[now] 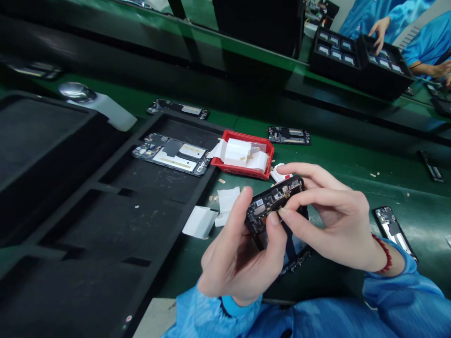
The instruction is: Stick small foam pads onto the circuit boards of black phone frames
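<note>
An opened phone (260,206) with its circuit board showing is held tilted over the bench, and its lower part hangs below the fingers. My left hand (239,253) is closed around it, fingers on one side and thumb pressed on the board. At the board's edge, the thumb and a finger of my right hand (327,216) are pinched together, close to the left thumb. Whatever lies between those right fingertips is too small to make out. Just beyond the phone stands a red bin (243,174) with white backing paper (236,149) and small tan bits in it.
A black foam tray (165,202) fills the left, with another opened phone (172,154) in it. More phone bodies (289,135) lie on the green bench (338,164). A white tape dispenser-like object (112,110) stands behind the tray. Across the bench, a co-worker's hand (379,33) reaches into black boxes.
</note>
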Demonstrator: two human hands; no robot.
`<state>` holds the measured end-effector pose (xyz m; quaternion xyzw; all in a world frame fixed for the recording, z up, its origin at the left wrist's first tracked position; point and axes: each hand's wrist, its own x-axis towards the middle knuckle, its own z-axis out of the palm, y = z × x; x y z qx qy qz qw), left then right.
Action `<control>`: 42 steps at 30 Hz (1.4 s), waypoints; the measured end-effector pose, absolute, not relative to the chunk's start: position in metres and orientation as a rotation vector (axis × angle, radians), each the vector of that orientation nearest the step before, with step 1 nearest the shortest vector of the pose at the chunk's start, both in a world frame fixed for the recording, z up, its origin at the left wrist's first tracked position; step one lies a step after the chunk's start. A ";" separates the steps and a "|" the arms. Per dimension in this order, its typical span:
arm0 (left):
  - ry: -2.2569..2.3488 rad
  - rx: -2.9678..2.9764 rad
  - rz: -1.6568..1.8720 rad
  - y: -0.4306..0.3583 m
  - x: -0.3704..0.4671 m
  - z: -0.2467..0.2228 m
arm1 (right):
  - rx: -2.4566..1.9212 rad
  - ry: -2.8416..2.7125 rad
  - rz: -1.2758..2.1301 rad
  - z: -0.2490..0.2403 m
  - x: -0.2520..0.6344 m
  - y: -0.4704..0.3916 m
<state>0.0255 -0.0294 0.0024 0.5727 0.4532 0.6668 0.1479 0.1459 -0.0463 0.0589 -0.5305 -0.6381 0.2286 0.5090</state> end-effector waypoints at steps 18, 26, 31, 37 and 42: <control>1.227 1.619 1.881 -0.028 0.025 0.006 | -1.285 -1.525 0.518 0.060 0.151 -0.049; 1.297 1.613 1.862 -0.028 0.027 0.009 | -1.177 -1.477 0.695 0.053 0.157 -0.046; 1.323 1.585 1.864 -0.028 0.029 0.009 | -1.153 -1.483 0.622 0.043 0.155 -0.043; 1.197 1.502 1.800 -0.026 0.027 0.001 | -1.042 -1.377 0.810 0.032 0.155 -0.038; 0.923 1.348 1.834 -0.024 0.026 -0.009 | -1.081 -1.307 0.768 0.026 0.156 -0.034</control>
